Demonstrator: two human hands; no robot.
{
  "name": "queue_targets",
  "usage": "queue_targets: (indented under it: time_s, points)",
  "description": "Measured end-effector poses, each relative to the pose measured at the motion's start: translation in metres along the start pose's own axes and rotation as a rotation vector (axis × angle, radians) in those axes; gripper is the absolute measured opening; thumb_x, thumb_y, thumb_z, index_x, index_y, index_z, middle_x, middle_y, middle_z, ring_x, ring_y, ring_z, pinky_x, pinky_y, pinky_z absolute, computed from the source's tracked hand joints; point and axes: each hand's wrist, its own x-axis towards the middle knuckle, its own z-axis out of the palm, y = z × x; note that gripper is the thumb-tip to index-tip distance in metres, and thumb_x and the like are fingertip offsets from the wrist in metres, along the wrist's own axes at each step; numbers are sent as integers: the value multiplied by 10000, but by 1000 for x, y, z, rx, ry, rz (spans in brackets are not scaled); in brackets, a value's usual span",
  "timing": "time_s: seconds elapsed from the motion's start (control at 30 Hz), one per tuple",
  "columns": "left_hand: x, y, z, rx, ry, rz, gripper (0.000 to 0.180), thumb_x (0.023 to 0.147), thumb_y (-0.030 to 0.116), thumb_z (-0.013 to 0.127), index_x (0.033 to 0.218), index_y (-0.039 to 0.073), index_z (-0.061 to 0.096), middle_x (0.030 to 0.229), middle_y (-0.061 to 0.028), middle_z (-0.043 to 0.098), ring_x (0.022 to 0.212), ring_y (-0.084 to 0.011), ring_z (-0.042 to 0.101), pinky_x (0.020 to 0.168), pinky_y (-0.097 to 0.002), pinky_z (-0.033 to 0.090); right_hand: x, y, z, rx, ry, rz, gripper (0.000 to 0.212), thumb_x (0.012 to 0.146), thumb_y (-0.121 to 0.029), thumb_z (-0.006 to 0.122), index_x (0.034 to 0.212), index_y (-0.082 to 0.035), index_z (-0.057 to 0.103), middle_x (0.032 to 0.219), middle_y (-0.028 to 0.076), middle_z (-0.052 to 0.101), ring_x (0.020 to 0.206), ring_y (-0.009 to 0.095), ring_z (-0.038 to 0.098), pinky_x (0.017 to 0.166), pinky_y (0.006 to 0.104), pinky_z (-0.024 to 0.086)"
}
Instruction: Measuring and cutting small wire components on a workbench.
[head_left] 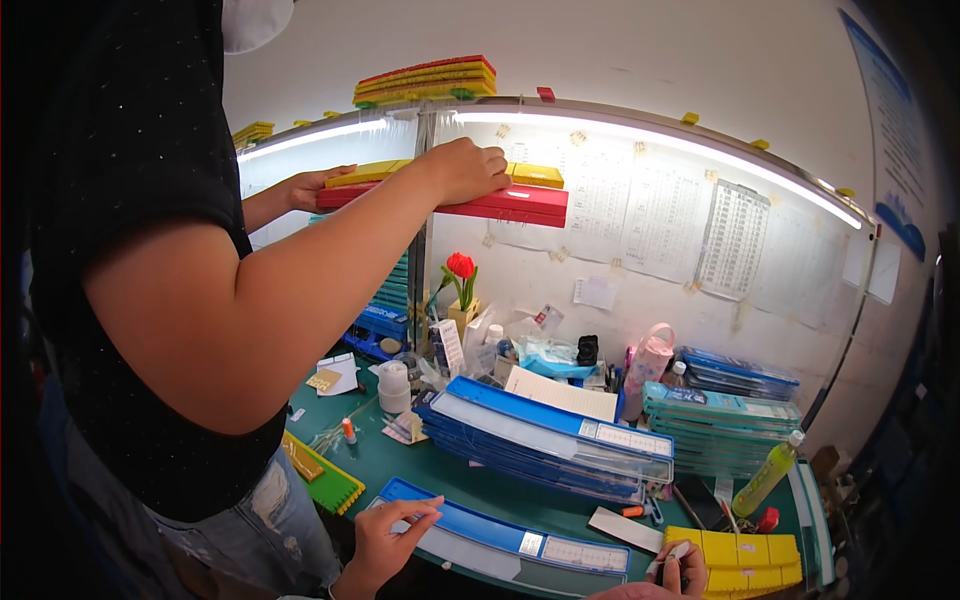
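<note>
At the lower edge my left hand [385,540] is closed in a pinch beside the near blue-edged long flat case [470,525] with a clear cover and a white ruled strip. What it pinches, if anything, is too small to make out. Further right, my right hand [682,572] is closed on a small whitish piece [677,551], next to a stack of yellow plastic strips [750,560]. A white flat strip [626,529] lies just beyond it. A taller stack of blue cases [540,420] stands behind the near case.
At the left a person in a black top [140,200] holds red [500,205] and yellow strips over the table. Teal cases [715,425], a green bottle [768,474], a pink cup [648,370] and a red flower [460,266] stand behind. A green board [335,488] lies left.
</note>
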Motion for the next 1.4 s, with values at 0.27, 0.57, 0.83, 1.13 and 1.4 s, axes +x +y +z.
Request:
queue_targets:
  time_s: [0.27,0.57,0.83,1.13,1.4]
  points:
    - [2,-1,1,82,-2,103,140,810,-5,823,928,14,750,1012,-131,769,821,-214,748,636,-274,583,1,0,-2,-23,-13,-1,36,1055,-131,567,1036,-107,587,801,-82,464,667,12,356,575,187,276]
    - [2,1,2,118,5,67,134,819,1,820,927,25,743,897,-100,753,740,-202,724,587,-279,569,1,-2,-2,6,-30,11,39,1055,-132,569,1030,-103,581,808,-86,467,659,11,358,577,179,289]
    - [0,-1,3,130,7,52,105,845,26,807,923,36,738,880,-89,756,706,-207,717,582,-282,563,1,1,-4,12,-35,10,39,1053,-129,569,1028,-103,582,821,-86,473,669,9,365,581,175,297]
    - [0,-3,2,77,3,50,123,841,-5,799,949,38,759,952,-96,780,787,-198,743,606,-273,572,-1,6,-5,1,7,46,62,1059,-153,573,1079,-104,603,825,-85,490,674,15,372,584,180,304]
    - [-1,-4,0,125,10,49,140,813,-22,817,930,34,766,935,-101,774,790,-194,742,597,-270,574,1,5,-4,-17,-42,20,78,1058,-176,575,1062,-99,584,820,-61,504,670,20,391,585,179,307]
